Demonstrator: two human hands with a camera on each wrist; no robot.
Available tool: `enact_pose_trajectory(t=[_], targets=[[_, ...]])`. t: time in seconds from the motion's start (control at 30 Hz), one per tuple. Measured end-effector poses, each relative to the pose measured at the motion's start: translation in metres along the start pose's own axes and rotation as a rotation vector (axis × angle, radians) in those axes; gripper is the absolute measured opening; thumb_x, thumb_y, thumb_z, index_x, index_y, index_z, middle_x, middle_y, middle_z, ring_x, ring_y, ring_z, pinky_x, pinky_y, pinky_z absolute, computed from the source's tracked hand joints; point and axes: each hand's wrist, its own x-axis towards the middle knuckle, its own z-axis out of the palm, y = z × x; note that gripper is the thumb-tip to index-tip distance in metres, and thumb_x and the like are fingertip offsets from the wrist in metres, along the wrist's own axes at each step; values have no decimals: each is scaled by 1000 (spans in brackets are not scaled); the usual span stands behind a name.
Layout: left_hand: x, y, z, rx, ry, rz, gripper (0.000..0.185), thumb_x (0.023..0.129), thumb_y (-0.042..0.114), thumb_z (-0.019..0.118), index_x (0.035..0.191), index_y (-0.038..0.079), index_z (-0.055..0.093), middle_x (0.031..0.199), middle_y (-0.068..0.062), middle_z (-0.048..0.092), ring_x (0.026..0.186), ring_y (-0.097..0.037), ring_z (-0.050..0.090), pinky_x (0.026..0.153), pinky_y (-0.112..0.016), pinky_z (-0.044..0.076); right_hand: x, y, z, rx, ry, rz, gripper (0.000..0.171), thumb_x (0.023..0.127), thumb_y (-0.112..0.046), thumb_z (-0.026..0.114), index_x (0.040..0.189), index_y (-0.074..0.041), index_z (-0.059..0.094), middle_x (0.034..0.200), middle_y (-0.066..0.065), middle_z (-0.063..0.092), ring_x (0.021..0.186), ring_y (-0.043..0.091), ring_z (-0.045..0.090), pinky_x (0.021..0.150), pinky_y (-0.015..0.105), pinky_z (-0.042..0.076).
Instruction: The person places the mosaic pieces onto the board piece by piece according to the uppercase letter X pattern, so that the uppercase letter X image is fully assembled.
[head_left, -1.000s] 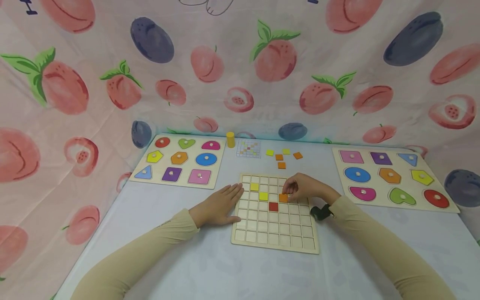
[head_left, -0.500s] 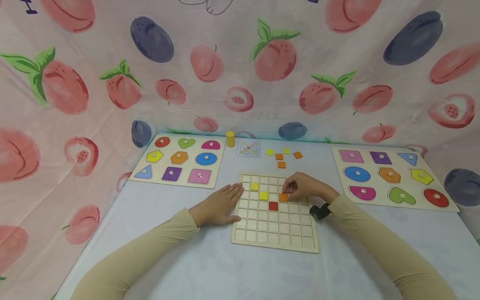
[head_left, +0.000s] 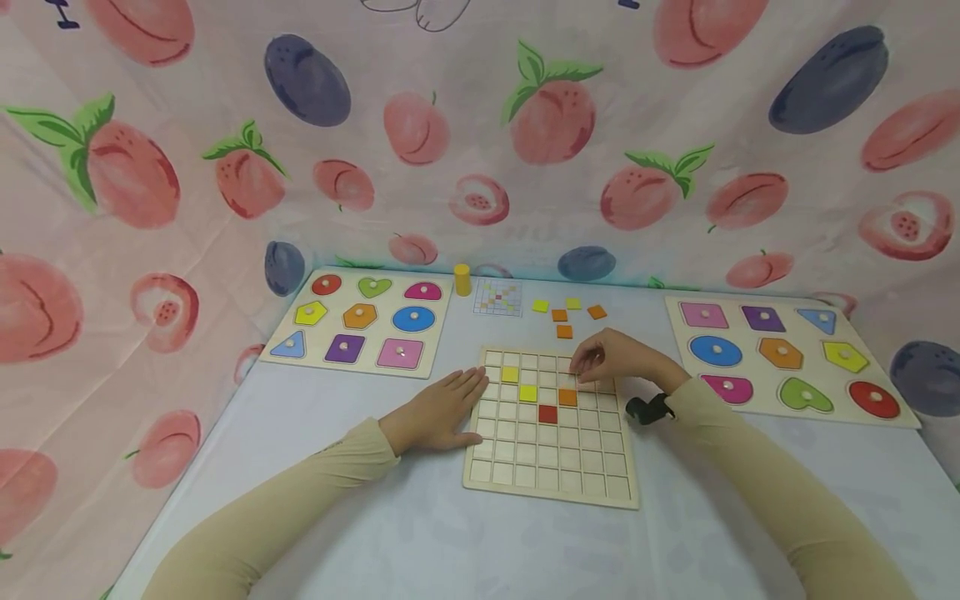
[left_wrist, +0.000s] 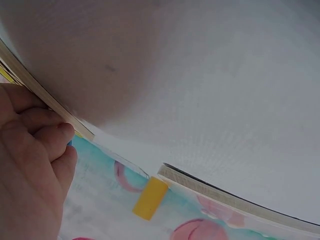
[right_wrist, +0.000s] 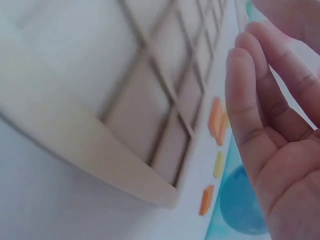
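A wooden grid board (head_left: 555, 467) lies in the middle of the table. Two yellow tiles (head_left: 510, 374), a red tile (head_left: 547, 414) and an orange tile (head_left: 567, 397) sit in its cells. My left hand (head_left: 450, 400) lies flat on the table, its fingers touching the board's left edge (left_wrist: 55, 107). Over the board's far right part hovers my right hand (head_left: 588, 362), fingers loosely bent and holding nothing. It is just beyond the orange tile. In the right wrist view its empty fingers (right_wrist: 250, 100) hang above the grid (right_wrist: 150, 100).
Several loose yellow and orange tiles (head_left: 564, 332) lie beyond the board, next to a pattern card (head_left: 497, 297) and a yellow cylinder (head_left: 462, 279). Shape puzzle boards lie at the far left (head_left: 385, 321) and the right (head_left: 731, 317). Fruit-print cloth walls surround the table.
My right hand has let go of the orange tile, now seated in its cell, and has lifted up and away toward the far side. The left hand has not moved.
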Motion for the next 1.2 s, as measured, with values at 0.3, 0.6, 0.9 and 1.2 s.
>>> enact_pose_trajectory(t=[0.3, 0.6, 0.9, 1.2], targets=[[-1, 0, -1, -5, -17, -15, 86, 90, 59, 43, 149, 2, 18, 158, -11, 16, 148, -23, 15, 121, -35, 16, 11, 6, -25, -10, 59, 21, 20, 79, -10, 74, 96, 0, 71, 85, 10, 70, 75, 11, 61, 71, 21, 52], [0, -1, 1, -3, -11, -13, 86, 90, 59, 44, 149, 2, 19, 158, -12, 17, 147, -24, 16, 121, -36, 17, 27, 15, -33, 28, 114, 61, 25, 80, -7, 73, 101, 5, 68, 94, 19, 70, 77, 8, 63, 73, 22, 53], [1, -1, 4, -10, -8, -15, 86, 90, 60, 43, 150, 3, 18, 159, -10, 16, 147, -22, 16, 121, -35, 16, 41, 27, -34, 52, 150, 120, 28, 80, -8, 72, 104, 4, 67, 99, 19, 70, 80, 7, 63, 77, 25, 53], [0, -2, 3, 4, 19, 15, 86, 91, 59, 42, 148, -1, 20, 157, -15, 18, 147, -25, 19, 120, -36, 19, 51, 30, -31, 43, 138, 163, 31, 79, -10, 74, 106, 5, 67, 101, 21, 69, 81, 9, 64, 77, 28, 55]])
